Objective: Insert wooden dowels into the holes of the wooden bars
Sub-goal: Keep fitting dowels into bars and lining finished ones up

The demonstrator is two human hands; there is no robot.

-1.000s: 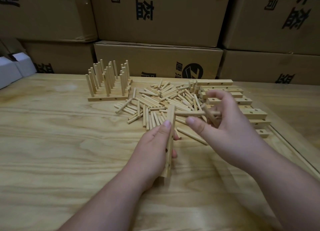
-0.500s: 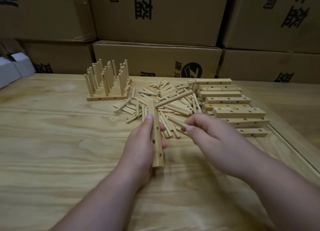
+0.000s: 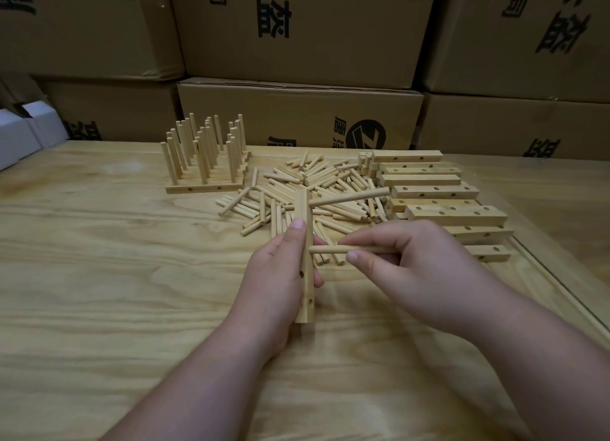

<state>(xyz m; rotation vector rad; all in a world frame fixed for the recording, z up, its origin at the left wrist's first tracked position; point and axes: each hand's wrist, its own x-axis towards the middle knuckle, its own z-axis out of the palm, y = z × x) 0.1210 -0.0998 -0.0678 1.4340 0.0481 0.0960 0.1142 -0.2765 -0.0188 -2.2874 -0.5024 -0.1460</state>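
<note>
Upright in the left hand, a pale drilled bar (one dowel seated) meets the dowel pinched by the right hand, above a grainy wooden table before stacked cartons.

Bare table left of dowel pile

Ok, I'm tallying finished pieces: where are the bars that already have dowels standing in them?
The finished bars sit at the table's far left in the head view, left of the loose dowel pile, before the cardboard boxes.
</note>
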